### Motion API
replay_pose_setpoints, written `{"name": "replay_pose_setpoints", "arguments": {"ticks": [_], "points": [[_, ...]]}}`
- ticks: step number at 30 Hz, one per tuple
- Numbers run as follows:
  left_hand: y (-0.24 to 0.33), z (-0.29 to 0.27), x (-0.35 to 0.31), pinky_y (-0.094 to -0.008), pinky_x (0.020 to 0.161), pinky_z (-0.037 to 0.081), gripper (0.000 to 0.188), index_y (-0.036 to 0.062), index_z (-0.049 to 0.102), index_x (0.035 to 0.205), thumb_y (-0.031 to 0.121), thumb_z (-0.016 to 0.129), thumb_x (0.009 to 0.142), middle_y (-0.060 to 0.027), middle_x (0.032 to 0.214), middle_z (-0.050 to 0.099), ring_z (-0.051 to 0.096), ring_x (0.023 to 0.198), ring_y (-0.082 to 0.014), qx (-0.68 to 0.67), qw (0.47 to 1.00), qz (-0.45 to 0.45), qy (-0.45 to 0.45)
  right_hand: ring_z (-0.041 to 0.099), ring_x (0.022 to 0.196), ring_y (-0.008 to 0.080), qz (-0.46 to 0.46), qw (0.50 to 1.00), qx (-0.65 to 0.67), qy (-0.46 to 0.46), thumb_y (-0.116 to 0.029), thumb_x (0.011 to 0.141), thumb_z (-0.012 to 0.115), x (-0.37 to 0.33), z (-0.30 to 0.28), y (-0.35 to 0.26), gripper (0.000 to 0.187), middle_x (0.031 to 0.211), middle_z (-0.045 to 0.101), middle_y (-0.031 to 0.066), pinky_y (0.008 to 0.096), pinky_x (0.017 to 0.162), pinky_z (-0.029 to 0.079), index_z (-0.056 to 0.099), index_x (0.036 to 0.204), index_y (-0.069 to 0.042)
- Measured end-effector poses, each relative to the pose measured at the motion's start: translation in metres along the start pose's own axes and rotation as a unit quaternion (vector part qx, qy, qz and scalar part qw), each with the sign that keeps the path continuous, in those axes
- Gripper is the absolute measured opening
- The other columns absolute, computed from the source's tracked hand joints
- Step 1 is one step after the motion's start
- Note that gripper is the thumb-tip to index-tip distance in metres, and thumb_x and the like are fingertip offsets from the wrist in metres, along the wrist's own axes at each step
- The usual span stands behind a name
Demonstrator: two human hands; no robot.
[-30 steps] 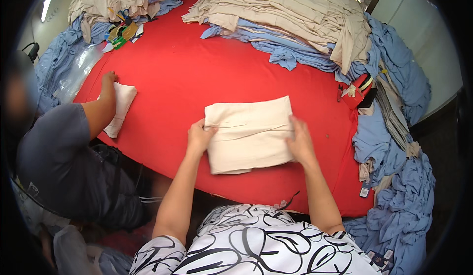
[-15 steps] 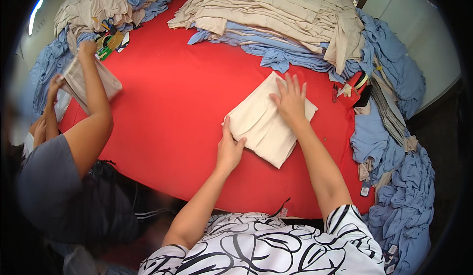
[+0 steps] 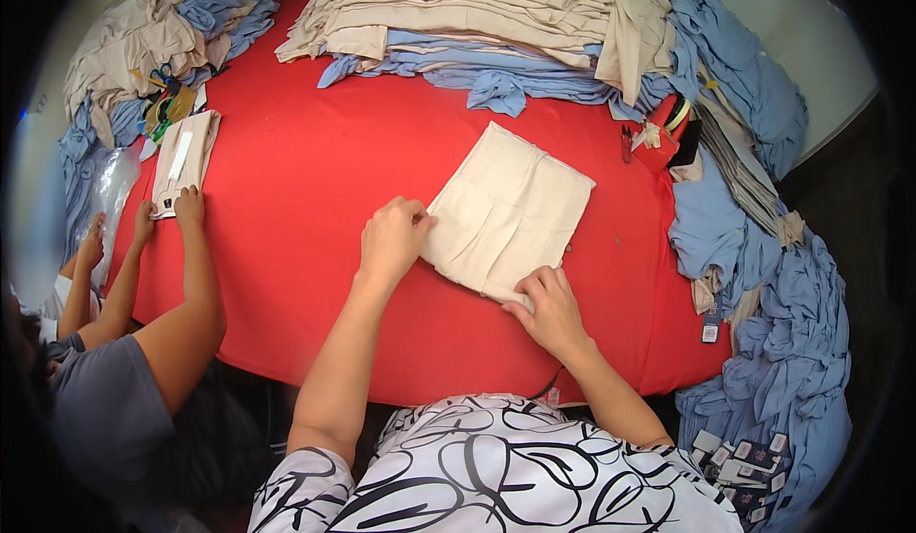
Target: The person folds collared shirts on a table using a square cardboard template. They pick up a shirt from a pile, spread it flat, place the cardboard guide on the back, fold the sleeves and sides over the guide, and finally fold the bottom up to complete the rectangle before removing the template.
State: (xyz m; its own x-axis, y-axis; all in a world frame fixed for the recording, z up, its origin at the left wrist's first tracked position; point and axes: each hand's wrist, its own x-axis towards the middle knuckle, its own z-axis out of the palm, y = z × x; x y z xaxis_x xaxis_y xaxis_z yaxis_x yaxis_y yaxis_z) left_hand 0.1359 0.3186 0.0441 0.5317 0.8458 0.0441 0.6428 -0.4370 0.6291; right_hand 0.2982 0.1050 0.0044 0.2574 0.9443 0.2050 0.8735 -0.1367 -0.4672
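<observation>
A folded cream garment (image 3: 520,210) lies flat in front of me on the red-covered table (image 3: 305,247), turned at an angle, with soft creases across its top. At its left corner, my left hand (image 3: 393,237) pinches the cloth between thumb and fingers. My right hand (image 3: 553,312) is closed on the near edge, toward the right corner, with the fingertips curled on the fabric. The underside of the garment is hidden.
A long stack of cream and blue garments (image 3: 477,18) fills the far side. Blue garments (image 3: 782,342) with tags (image 3: 744,466) hang at the right. Red snips (image 3: 626,142) lie nearby. At left, a co-worker's hands (image 3: 172,210) hold another folded garment (image 3: 184,156).
My right hand has left the garment's far part for its near edge. My left hand now pinches the left corner. The co-worker's garment has gone from raised to flat on the table.
</observation>
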Motion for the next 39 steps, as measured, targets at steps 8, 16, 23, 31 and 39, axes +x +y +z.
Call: {"name": "replay_pose_setpoints", "arguments": {"ticks": [8,16,23,31,39], "points": [[0.027,-0.034,0.061,-0.0343,0.079,0.051,0.021,0.0050,0.057,0.094,0.025,0.058,0.100,-0.0059,0.086,0.065,0.065,0.086,-0.0154,-0.403,0.902,0.007,-0.154,0.056,0.085,0.0341,-0.062,0.970,-0.074,0.221,-0.004,0.083,0.062,0.081,-0.085,0.000,0.008,0.085,0.057,0.0135,0.0446,0.070,0.049,0.059,0.090,-0.004],[-0.054,0.023,0.023,-0.0284,0.070,0.046,0.017,0.0063,0.057,0.086,0.016,0.071,0.089,0.0000,0.080,0.059,0.053,0.076,-0.0092,-0.300,0.946,-0.046,-0.112,0.054,0.100,0.0335,-0.113,0.988,-0.070,0.078,-0.004,0.079,0.069,0.008,0.032,0.017,0.021,0.105,0.058,0.0136,0.0409,0.087,0.048,0.060,0.097,-0.003],[-0.044,0.032,-0.003,-0.0405,0.081,0.051,0.029,-0.0005,0.061,0.096,0.020,0.076,0.082,-0.0165,0.102,0.062,0.058,0.095,-0.0278,-0.052,0.997,0.009,0.048,0.055,0.104,0.0322,-0.093,0.994,-0.035,0.041,-0.011,0.080,0.070,-0.008,0.012,-0.006,0.030,0.118,0.059,0.0130,0.0426,0.088,0.047,0.062,0.108,-0.002],[-0.018,0.021,-0.006,-0.0439,0.083,0.051,0.031,-0.0004,0.058,0.105,0.012,0.074,0.082,-0.0168,0.107,0.058,0.060,0.093,-0.0312,-0.047,0.996,-0.069,-0.028,0.061,0.094,0.0300,-0.181,0.976,-0.119,0.014,-0.007,0.078,0.059,-0.010,-0.003,0.010,0.024,0.114,0.064,0.0122,0.0372,0.078,0.053,0.062,0.102,-0.005],[0.052,-0.098,-0.014,-0.0286,0.087,0.052,0.027,-0.0024,0.060,0.118,0.004,0.064,0.092,-0.0086,0.107,0.065,0.063,0.097,-0.0125,-0.469,0.865,0.171,-0.046,0.066,0.089,0.0285,-0.193,0.976,-0.035,0.099,0.017,0.073,0.053,0.063,-0.182,-0.029,0.029,0.092,0.068,0.0115,0.0362,0.080,0.055,0.066,0.092,-0.001]]}}
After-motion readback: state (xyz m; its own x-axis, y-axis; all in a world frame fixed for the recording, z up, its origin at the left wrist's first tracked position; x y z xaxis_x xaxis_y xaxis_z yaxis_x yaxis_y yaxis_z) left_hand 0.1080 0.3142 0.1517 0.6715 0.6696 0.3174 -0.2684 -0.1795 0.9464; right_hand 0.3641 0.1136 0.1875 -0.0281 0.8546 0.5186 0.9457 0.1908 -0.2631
